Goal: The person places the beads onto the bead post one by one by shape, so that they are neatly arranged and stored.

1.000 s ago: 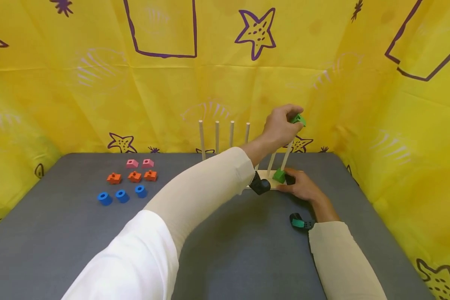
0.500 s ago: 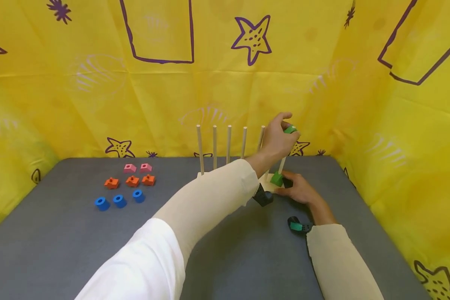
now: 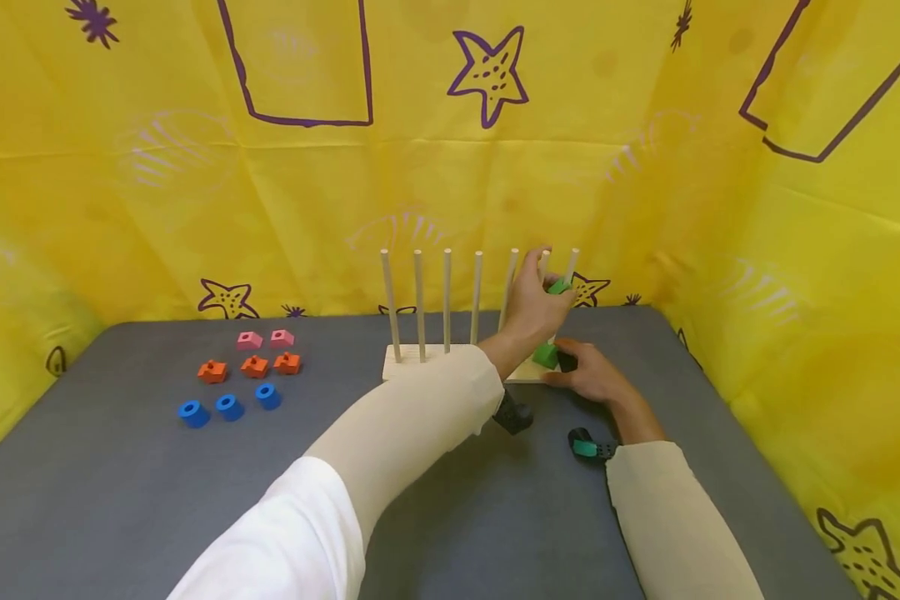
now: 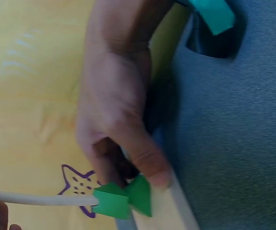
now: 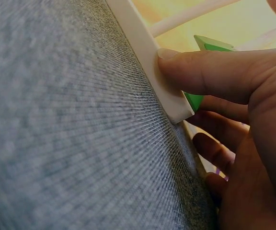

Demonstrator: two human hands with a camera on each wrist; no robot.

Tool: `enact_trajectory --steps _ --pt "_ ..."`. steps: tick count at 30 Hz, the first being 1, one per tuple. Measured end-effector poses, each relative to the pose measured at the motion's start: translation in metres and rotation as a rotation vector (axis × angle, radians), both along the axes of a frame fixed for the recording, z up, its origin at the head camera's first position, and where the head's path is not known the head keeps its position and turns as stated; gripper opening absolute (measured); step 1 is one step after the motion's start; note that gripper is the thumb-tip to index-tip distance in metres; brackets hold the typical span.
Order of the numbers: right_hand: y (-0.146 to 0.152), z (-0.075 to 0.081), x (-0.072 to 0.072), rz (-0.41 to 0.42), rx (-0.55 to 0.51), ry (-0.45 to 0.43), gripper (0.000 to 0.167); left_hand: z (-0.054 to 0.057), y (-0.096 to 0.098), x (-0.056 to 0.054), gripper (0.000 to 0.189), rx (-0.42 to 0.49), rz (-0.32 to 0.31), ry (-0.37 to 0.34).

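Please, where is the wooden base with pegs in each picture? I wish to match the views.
Head: wooden base just below centre, partly behind the left sleeve.
Left wrist: wooden base at bottom, right of centre, cut off by the lower edge.
Right wrist: wooden base slanting down from the top edge.
Shared landmark: right hand at its end.

Head view forward-down, wrist views close in, all sharing wooden base (image 3: 408, 367)
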State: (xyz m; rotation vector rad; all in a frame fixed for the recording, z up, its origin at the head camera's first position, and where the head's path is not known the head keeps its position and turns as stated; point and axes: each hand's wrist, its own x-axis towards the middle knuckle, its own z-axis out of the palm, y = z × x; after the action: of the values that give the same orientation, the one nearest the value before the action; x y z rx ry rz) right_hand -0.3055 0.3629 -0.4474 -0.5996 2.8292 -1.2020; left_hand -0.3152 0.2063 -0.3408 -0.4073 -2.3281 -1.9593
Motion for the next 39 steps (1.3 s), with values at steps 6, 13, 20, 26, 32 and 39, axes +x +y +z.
enact_trajectory --steps 6,13,20,26,32,39 --pt "-0.001 0.001 -0.001 0.01 -0.011 -0.023 0.067 -0.018 -0.003 0.0 0.054 -0.048 0.005 0.007" --pt "-0.001 0.001 -0.001 0.013 -0.011 -0.019 0.068 -0.038 -0.005 0.0 0.049 -0.048 -0.013 0.003" --pt "0.0 0.0 -0.001 0.026 -0.025 0.001 0.066 -0.061 -0.004 0.001 0.044 -0.099 0.049 -0.019" --pt "-0.001 -0.003 -0.002 0.021 -0.055 0.013 0.055 -0.069 -0.009 0.004 0.042 -0.115 0.066 -0.017" --pt "-0.002 -0.005 -0.004 0.025 -0.074 0.032 0.049 -0.076 -0.013 0.006 0.042 -0.122 0.05 0.004" --pt "0.0 -0.006 -0.005 0.036 -0.081 0.058 0.049 -0.079 -0.013 0.009 0.043 -0.112 0.051 0.011"
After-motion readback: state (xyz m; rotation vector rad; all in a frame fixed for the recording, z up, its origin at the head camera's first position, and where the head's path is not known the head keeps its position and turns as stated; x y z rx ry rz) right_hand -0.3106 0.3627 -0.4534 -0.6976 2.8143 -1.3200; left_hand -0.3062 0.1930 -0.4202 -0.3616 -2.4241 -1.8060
